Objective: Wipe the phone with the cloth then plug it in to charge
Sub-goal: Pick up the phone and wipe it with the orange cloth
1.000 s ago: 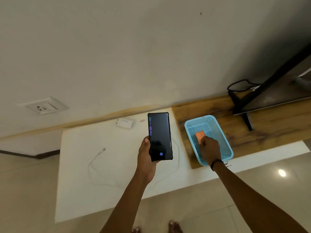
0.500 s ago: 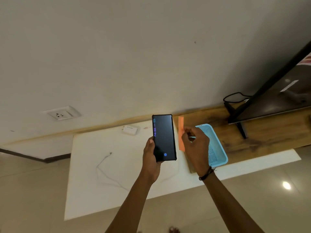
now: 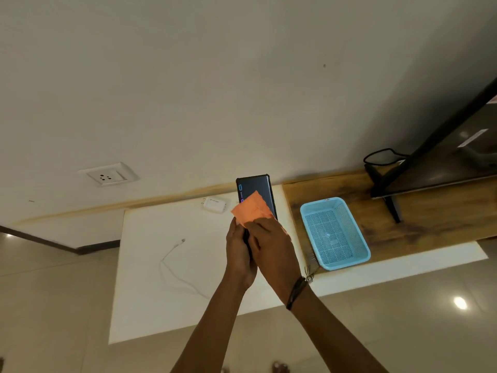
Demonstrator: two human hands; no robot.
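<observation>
My left hand (image 3: pixel 238 254) grips the lower part of a black phone (image 3: pixel 255 187), held upright above the white ledge with its lit screen facing me. My right hand (image 3: pixel 271 249) presses an orange cloth (image 3: pixel 251 211) against the screen; the cloth covers the phone's middle and my right hand hides its lower part. A white charging cable (image 3: pixel 172 261) lies loose on the white ledge (image 3: pixel 161 305) to the left. Near the wall rests a white charger adapter (image 3: pixel 214 204). The wall socket (image 3: pixel 107 176) is up at the left.
An empty light-blue plastic basket (image 3: pixel 334 232) sits on the wooden shelf (image 3: pixel 430 219) to the right. A dark television (image 3: pixel 457 157) on a stand, with a black cord behind it, occupies the far right. Tiled floor lies below the ledge.
My right hand took the orange cloth out of the blue basket, carried it left and laid it on the phone's screen. The left hand kept holding the phone.
</observation>
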